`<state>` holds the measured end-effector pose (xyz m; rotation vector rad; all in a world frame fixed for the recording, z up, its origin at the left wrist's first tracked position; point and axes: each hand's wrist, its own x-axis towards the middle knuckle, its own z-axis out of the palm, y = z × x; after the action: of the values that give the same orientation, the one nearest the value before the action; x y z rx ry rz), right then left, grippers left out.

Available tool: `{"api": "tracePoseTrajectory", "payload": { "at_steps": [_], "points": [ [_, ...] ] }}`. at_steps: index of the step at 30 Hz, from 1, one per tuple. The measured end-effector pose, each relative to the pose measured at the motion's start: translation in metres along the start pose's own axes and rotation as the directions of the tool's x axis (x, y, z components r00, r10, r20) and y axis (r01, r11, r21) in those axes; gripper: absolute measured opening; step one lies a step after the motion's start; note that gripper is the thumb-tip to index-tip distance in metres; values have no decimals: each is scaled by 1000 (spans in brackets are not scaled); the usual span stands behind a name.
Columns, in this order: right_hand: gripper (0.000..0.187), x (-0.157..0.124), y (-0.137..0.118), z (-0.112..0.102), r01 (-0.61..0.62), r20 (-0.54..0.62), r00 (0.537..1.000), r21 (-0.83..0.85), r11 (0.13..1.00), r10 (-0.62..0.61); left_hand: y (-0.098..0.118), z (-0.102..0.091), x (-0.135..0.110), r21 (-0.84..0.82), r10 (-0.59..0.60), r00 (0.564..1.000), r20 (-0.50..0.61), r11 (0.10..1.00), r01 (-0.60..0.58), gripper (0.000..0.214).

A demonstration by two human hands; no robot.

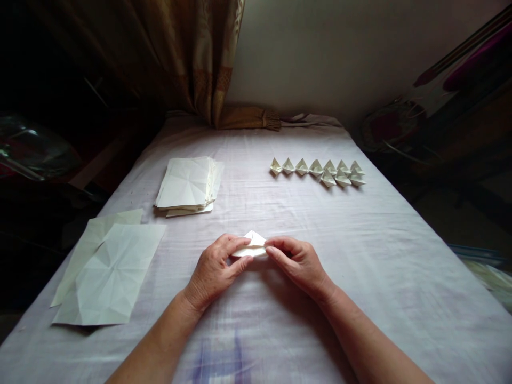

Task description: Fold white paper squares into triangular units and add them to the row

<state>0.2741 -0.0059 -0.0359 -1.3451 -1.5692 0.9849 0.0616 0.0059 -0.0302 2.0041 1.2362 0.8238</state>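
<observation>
Between my two hands is a small folded paper boat, white, its pointed middle peak facing away from me. My left hand grips its left end, with fingers on top and the thumb along the near edge. The right end is pinched between thumb and fingertips of my right hand. My fingers hide both tips of the paper. Farther off to the right stand several finished paper boats in two rows, the nearer row shorter.
At back left lies a stack of creased paper sheets. Two loose creased sheets overlap near the left edge. A pale cloth covers the table. Beyond its far edge hang a brown curtain and a plain wall.
</observation>
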Motion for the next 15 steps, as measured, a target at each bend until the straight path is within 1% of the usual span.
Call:
{"api": "tracePoseTrajectory", "payload": {
  "at_steps": [6, 10, 13, 15],
  "points": [
    [26, 0, -1, 1, -12, 22, 1000, -11, 1000, 12, -3, 1, -1, 2, 9, 1000, -2, 1000, -9, 26],
    [32, 2, 1, 5, -4, -34, 999, -79, 997, 1, -2, 2, -1, 37, 14, 1000, 8, 999, -15, 27],
    [33, 2, 2, 8, 29, -86, 995, -176, 984, -44, 2, 2, -1, 102, 5, 1000, -10, 995, -3, 25],
    [33, 2, 3, 8, 55, -100, 992, -224, 973, -79, 4, 2, -1, 131, 0, 1000, -12, 991, 2, 25]
  ]
}}
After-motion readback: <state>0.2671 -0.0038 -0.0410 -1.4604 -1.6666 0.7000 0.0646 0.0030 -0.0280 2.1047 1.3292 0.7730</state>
